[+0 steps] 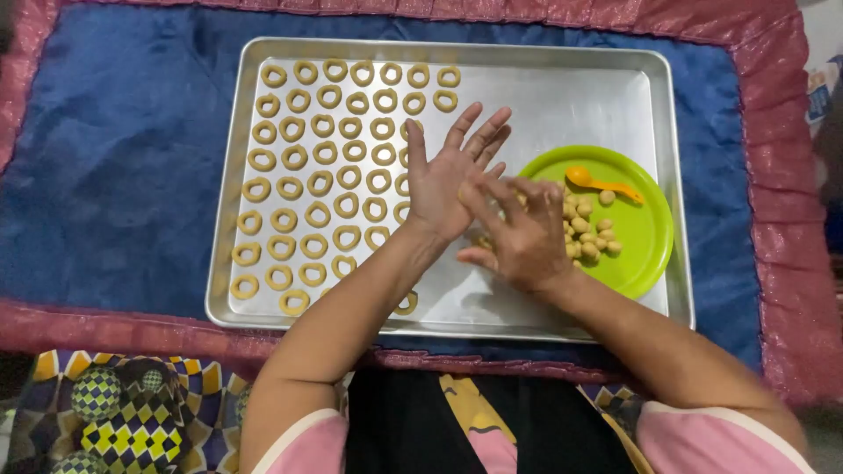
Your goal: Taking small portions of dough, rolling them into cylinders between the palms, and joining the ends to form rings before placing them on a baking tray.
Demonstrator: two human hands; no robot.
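Head view: looks straight down over the person's lap at both hands and a tray.
Lap: pink sleeves (307,443) and dark clothing at the bottom edge, with a patterned cloth (114,412) to the left.
Right hand (527,237): laid across the left palm, fingers (492,197) lightly bent; whether anything lies between the palms is hidden, so I cannot tell what it has hold of.
Left hand (443,180): flat and wide open, fingers (479,127) spread and pointing away, closed round nothing.
Step in hand: judging by the crossed palms, a bit of dough is being rolled between them.
Tray (680,175): metal, directly under the hands, resting on a blue cloth (114,158).
Rings (303,184): small dough rings in neat rows that fill the tray's left half, a few partly hidden by the left forearm.
Plate (650,237): green, on the tray's right side, just beside the right hand.
Balls (584,233): small dough balls heaped on the plate's left part.
Spoon (601,183): orange, lying on the plate beyond the balls.
Next move calls for: a gentle touch on the soft dough, and the bare metal between rings and plate as free room.
Border (781,219): pinkish-red trim round the blue cloth.
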